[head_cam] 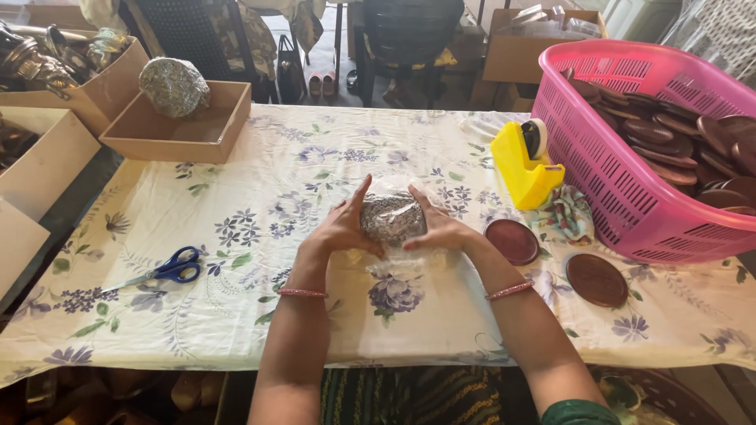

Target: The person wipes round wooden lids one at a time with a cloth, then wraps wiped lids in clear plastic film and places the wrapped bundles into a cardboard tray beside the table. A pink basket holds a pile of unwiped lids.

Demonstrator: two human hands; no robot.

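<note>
My left hand (340, 228) and right hand (441, 230) cup a speckled grey wrapped bundle (391, 217) from both sides, fingers closed against it, at mid-tabletop on the floral cloth (315, 157). Clear film (398, 264) lies beneath it. Blue scissors (169, 269) near left edge. Yellow tape dispenser (526, 163) and pink basket (630, 181) of brown discs toward right edge. Second bundle (174, 86) in shallow cardboard box (169, 138), far-left corner.

The hands (394, 228) hide the wrapped bundle's (391, 216) sides, and the pink basket (630, 181) runs off the right edge.
</note>
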